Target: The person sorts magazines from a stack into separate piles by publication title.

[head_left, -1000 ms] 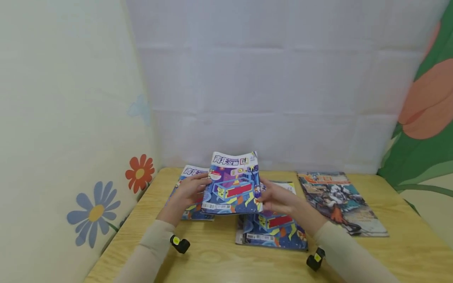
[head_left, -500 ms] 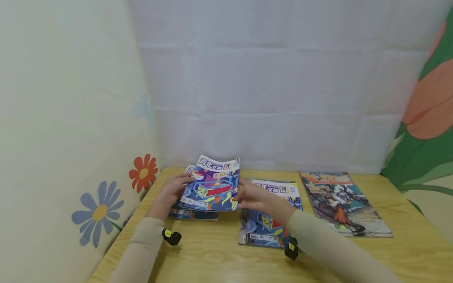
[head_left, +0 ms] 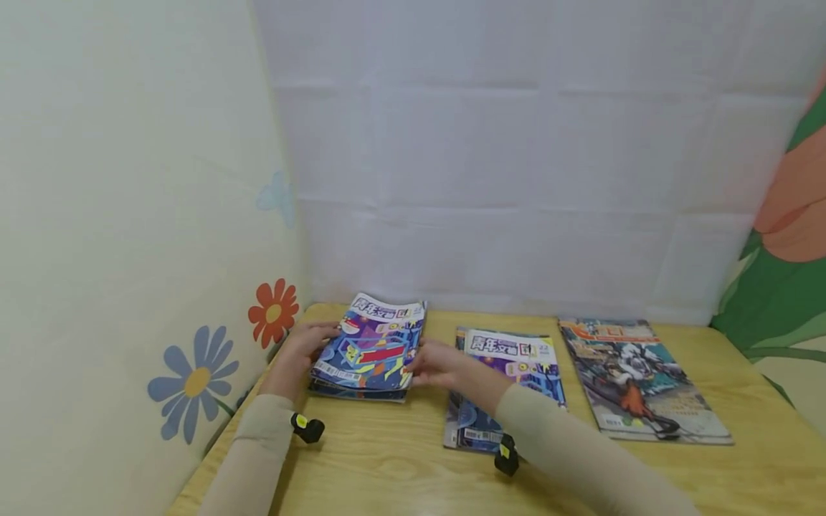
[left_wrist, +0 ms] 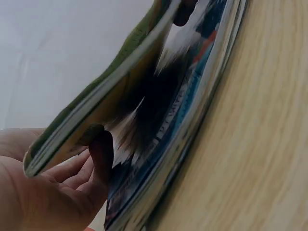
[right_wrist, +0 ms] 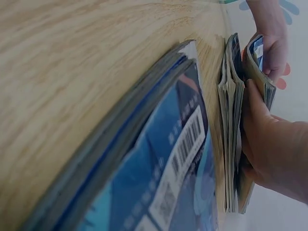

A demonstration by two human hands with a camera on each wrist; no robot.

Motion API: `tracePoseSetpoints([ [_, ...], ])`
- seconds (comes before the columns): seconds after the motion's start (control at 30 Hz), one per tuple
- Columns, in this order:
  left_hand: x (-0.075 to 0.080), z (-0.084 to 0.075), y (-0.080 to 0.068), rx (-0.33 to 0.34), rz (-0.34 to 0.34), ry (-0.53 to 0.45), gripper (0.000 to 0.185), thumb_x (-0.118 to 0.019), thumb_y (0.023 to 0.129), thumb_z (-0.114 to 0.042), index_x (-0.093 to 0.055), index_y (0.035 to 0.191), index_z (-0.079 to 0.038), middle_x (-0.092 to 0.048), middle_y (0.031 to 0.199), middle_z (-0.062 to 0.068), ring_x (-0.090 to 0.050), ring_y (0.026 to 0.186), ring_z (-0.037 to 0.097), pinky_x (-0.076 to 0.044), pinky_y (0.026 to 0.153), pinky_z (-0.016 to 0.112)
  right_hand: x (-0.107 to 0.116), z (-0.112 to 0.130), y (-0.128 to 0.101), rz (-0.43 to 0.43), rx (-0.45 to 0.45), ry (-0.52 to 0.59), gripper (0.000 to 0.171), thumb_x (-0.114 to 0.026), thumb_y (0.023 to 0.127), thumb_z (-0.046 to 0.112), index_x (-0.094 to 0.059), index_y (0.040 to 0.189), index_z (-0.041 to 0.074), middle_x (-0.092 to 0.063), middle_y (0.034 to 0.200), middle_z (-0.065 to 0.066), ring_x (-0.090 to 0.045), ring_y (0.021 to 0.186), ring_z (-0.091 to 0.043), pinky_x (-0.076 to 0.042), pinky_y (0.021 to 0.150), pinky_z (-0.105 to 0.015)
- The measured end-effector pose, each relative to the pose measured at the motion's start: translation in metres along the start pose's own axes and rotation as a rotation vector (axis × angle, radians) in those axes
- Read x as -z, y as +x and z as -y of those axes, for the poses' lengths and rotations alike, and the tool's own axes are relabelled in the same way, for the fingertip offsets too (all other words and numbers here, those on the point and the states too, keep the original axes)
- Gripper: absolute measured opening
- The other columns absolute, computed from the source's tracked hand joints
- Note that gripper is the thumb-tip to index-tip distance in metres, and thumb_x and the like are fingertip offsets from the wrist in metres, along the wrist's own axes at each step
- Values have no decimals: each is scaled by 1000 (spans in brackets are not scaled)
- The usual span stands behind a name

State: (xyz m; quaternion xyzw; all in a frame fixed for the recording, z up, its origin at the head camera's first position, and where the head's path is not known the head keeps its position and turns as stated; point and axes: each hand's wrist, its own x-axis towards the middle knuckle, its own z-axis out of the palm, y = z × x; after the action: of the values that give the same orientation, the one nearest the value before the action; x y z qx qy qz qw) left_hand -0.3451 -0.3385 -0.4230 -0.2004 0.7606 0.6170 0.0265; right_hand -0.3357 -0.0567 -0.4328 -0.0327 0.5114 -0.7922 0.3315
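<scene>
A colourful magazine (head_left: 374, 347) with a purple and blue cover is held by both hands, close over the magazine stack (head_left: 361, 393) at the table's back left. My left hand (head_left: 298, 358) grips its left edge, while my right hand (head_left: 442, 367) pinches the right edge. In the left wrist view a dark gap shows between the raised magazine (left_wrist: 115, 79) and the stack (left_wrist: 166, 173) below, with left fingers (left_wrist: 100, 154) under the magazine. From the right wrist, the right hand (right_wrist: 274, 149) has its fingers between magazine and stack.
A second pile of magazines (head_left: 510, 347), its top cover matching the held one, lies at mid-table, partly under the right forearm. Further right is a larger comic-style magazine (head_left: 645, 387). A white cloth (head_left: 452, 179) hangs behind the wooden table (head_left: 381, 459); a painted wall (head_left: 129, 215) borders the left.
Both hands have carried the magazine left and lowered it over the left stack. The right forearm now crosses the middle pile. The head view has shifted slightly.
</scene>
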Motion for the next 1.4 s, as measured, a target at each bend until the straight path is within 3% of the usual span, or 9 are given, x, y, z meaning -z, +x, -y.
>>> tracePoseSetpoints([
  [0.27, 0, 1, 2, -15, -23, 24, 46, -60, 103, -16, -54, 148, -9, -51, 144, 21, -53, 118, 34, -50, 95, 44, 4, 1, -2, -3, -13, -96, 84, -47, 85, -25, -10, 159, -7, -45, 143, -37, -47, 130, -50, -44, 102, -58],
  [0.47, -1, -1, 0, -14, -16, 56, 48, -57, 104, -15, -50, 150, -7, -47, 147, 22, -49, 125, 37, -44, 103, 50, 15, 15, -23, 44, 27, -319, 56, -50, 94, -12, -30, 146, -22, -50, 135, -40, -57, 119, -51, -48, 99, -53],
  [0.63, -5, -6, -9, -89, -35, 207, 50, -55, 103, -17, -47, 149, 0, -46, 146, 27, -47, 128, 41, -41, 106, 53, 29, 30, -48, 103, 66, -477, 48, -51, 99, -6, -38, 143, -21, -46, 141, -38, -59, 117, -48, -49, 99, -51],
  [0.87, -11, -22, -31, -158, -59, 426, 52, -54, 103, -23, -46, 147, 2, -43, 147, 28, -42, 131, 43, -35, 108, 59, 49, 50, -89, 107, 136, -488, 42, -50, 104, 1, -46, 143, -13, -52, 139, -33, -61, 117, -44, -46, 101, -52],
  [1.03, -23, -38, -45, -266, -44, 538, 50, -58, 103, -23, -49, 145, 3, -51, 140, 29, -49, 126, 44, -44, 102, 57, 62, 61, -116, 41, 267, -537, 39, -52, 106, 7, -50, 142, -7, -58, 133, -28, -64, 115, -40, -46, 102, -52],
  [1.27, -49, -51, -70, -407, 52, 513, 48, -58, 103, -28, -53, 144, -3, -53, 142, 24, -49, 129, 42, -42, 104, 58, 85, 69, -145, -73, 394, -620, 35, -51, 105, 5, -52, 139, -4, -61, 124, -27, -63, 111, -42, -50, 98, -50],
  [1.4, -73, -54, -84, -537, 86, 508, 41, -59, 102, -22, -59, 137, 0, -61, 132, 21, -56, 120, 38, -47, 99, 54, 97, 68, -157, -145, 423, -763, 34, -53, 103, 5, -55, 137, -4, -63, 121, -22, -64, 109, -41, -52, 95, -51],
])
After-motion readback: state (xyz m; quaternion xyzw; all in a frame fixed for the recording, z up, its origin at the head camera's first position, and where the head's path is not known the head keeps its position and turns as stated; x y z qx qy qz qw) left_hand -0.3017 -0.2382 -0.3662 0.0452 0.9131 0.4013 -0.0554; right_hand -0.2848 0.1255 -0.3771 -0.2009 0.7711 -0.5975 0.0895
